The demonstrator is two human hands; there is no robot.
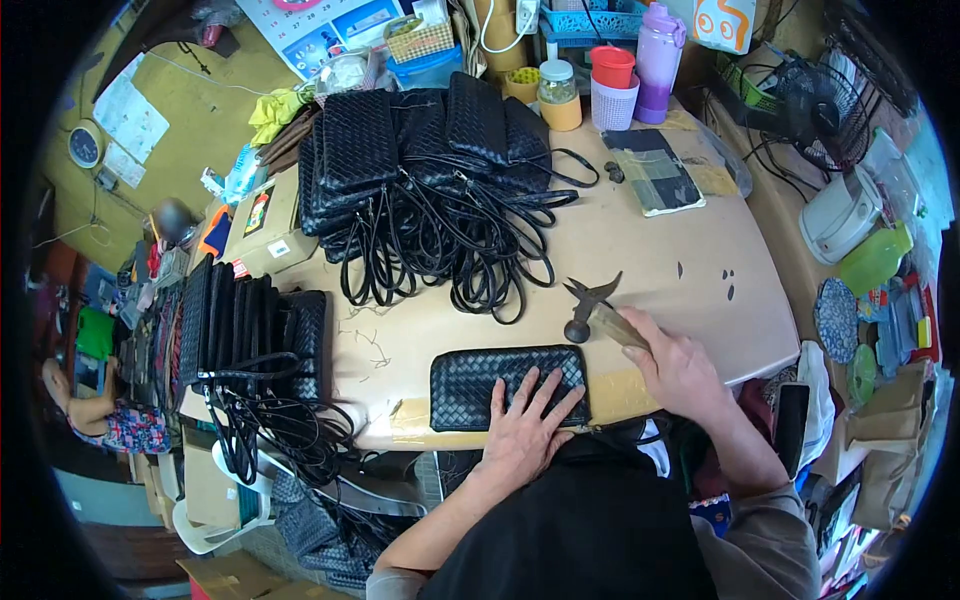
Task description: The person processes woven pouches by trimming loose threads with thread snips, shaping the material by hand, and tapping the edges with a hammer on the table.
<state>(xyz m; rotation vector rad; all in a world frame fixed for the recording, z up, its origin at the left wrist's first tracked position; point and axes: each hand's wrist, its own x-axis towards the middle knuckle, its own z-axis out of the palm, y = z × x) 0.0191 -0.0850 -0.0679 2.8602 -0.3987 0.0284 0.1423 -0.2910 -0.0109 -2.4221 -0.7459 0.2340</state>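
A black woven leather pouch point(465, 385) lies flat along the table's near edge. On its right half rests my left hand point(525, 415), fingers spread and pressed down flat. My right hand point(680, 370) is wrapped round the wooden handle of a hammer point(600, 312), just right of the pouch. The hammer's dark metal head has a round striking face and pointed ends on the other side; it is over the table beyond the pouch's upper right corner. I cannot tell whether the head touches the tabletop.
Black woven pouches with wrist straps point(360, 140) are heaped at the back of the table point(640, 250). More pouches point(255, 330) stand at the left. A dark notebook point(655, 175), a jar point(558, 90) and a purple bottle point(658, 65) sit behind. Another person point(115, 420) is far left.
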